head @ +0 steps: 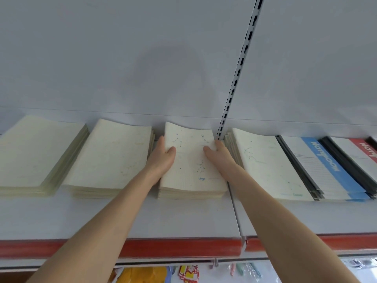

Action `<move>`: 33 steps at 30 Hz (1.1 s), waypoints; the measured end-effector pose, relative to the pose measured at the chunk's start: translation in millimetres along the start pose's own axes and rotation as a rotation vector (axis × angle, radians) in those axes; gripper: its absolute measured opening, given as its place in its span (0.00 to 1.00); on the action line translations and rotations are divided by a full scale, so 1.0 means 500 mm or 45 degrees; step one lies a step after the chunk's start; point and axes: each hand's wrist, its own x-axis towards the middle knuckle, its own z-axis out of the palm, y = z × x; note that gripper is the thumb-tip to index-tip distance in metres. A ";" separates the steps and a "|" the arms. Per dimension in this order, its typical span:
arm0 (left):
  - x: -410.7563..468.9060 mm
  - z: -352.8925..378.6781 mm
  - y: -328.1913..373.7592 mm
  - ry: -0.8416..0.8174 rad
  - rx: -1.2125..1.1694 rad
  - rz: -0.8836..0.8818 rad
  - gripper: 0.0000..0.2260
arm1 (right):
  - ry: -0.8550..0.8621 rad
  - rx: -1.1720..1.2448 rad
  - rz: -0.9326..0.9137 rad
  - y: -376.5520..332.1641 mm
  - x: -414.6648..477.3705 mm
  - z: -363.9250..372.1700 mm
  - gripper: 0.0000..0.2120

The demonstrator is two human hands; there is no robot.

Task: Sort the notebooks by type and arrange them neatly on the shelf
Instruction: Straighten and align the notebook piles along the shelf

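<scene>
A stack of cream notebooks with blue constellation prints and the word "Virgo" [191, 172] lies in the middle of the white shelf [142, 217]. My left hand [163, 158] grips the stack's left edge, thumb on the top cover. My right hand [219, 158] grips its right edge the same way. Two plain cream stacks lie to the left, one at the far left [38, 156] and one beside my left arm [112, 158]. To the right sits a cream stack with green constellations [267, 166].
Further right lie a blue-banded notebook stack [326, 170] and a red-banded one [361, 154] with black spines. A slotted upright [236, 78] runs up the white back panel. A red price strip [183, 248] edges the shelf front. Hanging packaged goods [189, 274] show below.
</scene>
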 end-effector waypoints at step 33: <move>-0.192 -0.023 -0.088 -0.079 0.585 0.387 0.32 | -0.160 -0.679 -0.283 0.068 -0.207 -0.025 0.34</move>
